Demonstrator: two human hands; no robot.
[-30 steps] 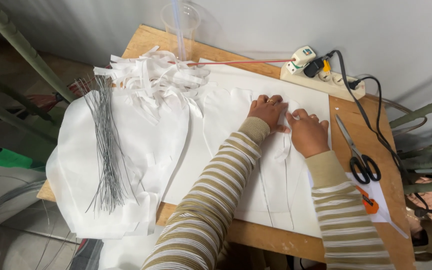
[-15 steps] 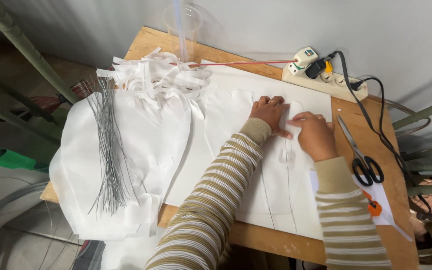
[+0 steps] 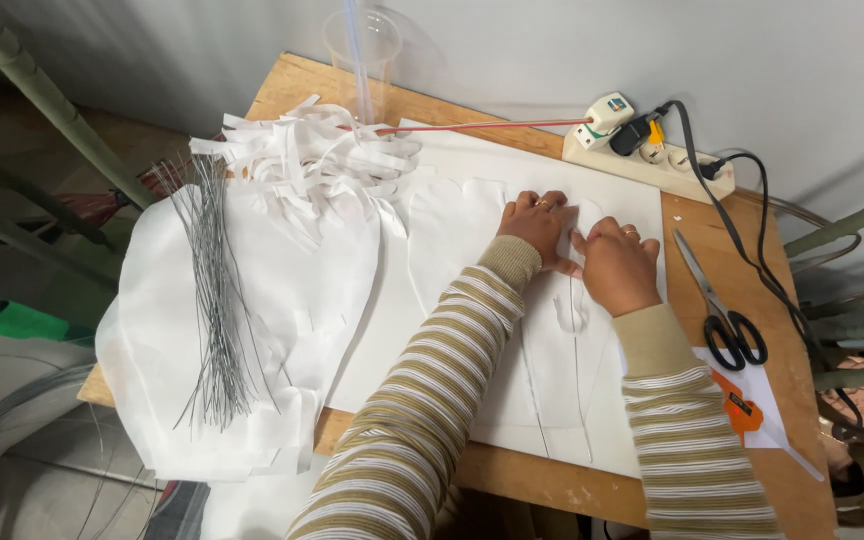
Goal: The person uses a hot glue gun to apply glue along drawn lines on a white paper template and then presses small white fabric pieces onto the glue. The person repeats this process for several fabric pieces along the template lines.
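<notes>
We are looking down at a wooden table (image 3: 512,475) filling the middle of the frame. Our left hand (image 3: 537,225) is lying flat, fingers spread, pressing on a white sheet (image 3: 472,250) at center. Our right hand (image 3: 614,265) is resting just beside it, touching it, fingers curled down onto the same sheet; whether it is pinching anything we cannot tell. Neither hand is lifting anything. A thin wire (image 3: 580,380) is running down the sheet below the right hand toward the bottom edge.

At left, a bundle of wires (image 3: 214,300) is lying on a stack of white cutouts (image 3: 152,370). Paper strips (image 3: 312,155) are piling up at upper center, near a clear cup (image 3: 362,50). Scissors (image 3: 722,305) are lying at right, well apart from the hands, above an orange cutter (image 3: 737,405). A power strip (image 3: 642,155) is sitting at upper right.
</notes>
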